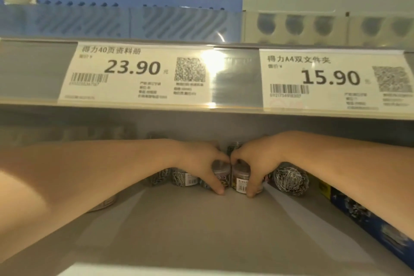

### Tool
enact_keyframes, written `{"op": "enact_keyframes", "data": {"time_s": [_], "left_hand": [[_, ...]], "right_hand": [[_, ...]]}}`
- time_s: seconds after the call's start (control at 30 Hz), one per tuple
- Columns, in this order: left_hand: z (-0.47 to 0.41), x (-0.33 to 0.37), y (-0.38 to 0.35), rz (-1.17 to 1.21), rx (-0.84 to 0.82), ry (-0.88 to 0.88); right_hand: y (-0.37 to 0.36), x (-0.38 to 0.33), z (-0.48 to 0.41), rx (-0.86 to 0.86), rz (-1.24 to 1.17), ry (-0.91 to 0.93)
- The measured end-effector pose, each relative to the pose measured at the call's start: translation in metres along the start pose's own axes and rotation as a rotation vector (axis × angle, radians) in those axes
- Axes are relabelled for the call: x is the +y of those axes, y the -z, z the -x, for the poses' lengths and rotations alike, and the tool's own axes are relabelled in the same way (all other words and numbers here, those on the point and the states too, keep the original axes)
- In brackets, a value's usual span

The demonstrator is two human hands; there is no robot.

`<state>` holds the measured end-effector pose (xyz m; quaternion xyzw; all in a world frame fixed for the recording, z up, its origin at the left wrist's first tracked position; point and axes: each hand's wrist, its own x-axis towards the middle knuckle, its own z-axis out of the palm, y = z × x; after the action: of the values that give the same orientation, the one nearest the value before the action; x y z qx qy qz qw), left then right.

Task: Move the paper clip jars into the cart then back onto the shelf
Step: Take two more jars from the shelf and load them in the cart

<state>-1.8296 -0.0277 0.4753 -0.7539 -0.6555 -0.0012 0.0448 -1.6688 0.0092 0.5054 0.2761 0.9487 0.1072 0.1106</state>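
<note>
Grey store shelf [201,231], under the 23.90 price tag [139,71]: at the shelf's back, a person's left hand [201,161] curls around one paper clip jar [221,173] while the right hand [255,161] grips the neighbouring jar [240,175], the two touching. More jars [179,178] line the shelf's back; a blue box [369,217] lies along its right side.

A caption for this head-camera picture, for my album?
On a shop shelf, left hand grips the left jar, right hand the right jar of paper clips.

On the upper shelf's front edge [235,105], the left price tag [139,71] reads "得力40页资料册, 23.90"; the right price tag [331,80] reads "得力A4双文件夹, 15.90". The paper clip jars' [240,175] labels are illegible.
</note>
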Motion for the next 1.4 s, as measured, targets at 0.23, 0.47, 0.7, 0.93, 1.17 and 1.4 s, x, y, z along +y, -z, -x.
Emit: {"op": "enact_keyframes", "data": {"time_s": [0.23, 0.47, 0.7, 0.93, 1.17, 1.4], "left_hand": [[0.043, 0.022, 0.018, 0.047, 0.098, 0.054], [0.094, 0.062, 0.028, 0.06, 0.149, 0.146], [0.15, 0.116, 0.033, 0.141, 0.151, 0.199], [0.221, 0.169, 0.038, 0.053, 0.238, 0.076], [0.317, 0.223, 0.027, 0.098, 0.23, -0.051], [0.405, 0.296, 0.029, 0.107, 0.19, -0.159]], "right_hand": [[0.005, -0.004, 0.024, 0.164, -0.133, 0.011], [-0.001, -0.014, 0.068, 0.311, -0.262, 0.077], [-0.011, -0.04, 0.139, 0.241, -0.31, 0.039], [-0.02, -0.09, 0.228, 0.436, -0.32, 0.025], [-0.037, -0.169, 0.329, 0.428, -0.363, -0.08], [-0.047, -0.234, 0.444, 0.353, -0.405, -0.179]]}}
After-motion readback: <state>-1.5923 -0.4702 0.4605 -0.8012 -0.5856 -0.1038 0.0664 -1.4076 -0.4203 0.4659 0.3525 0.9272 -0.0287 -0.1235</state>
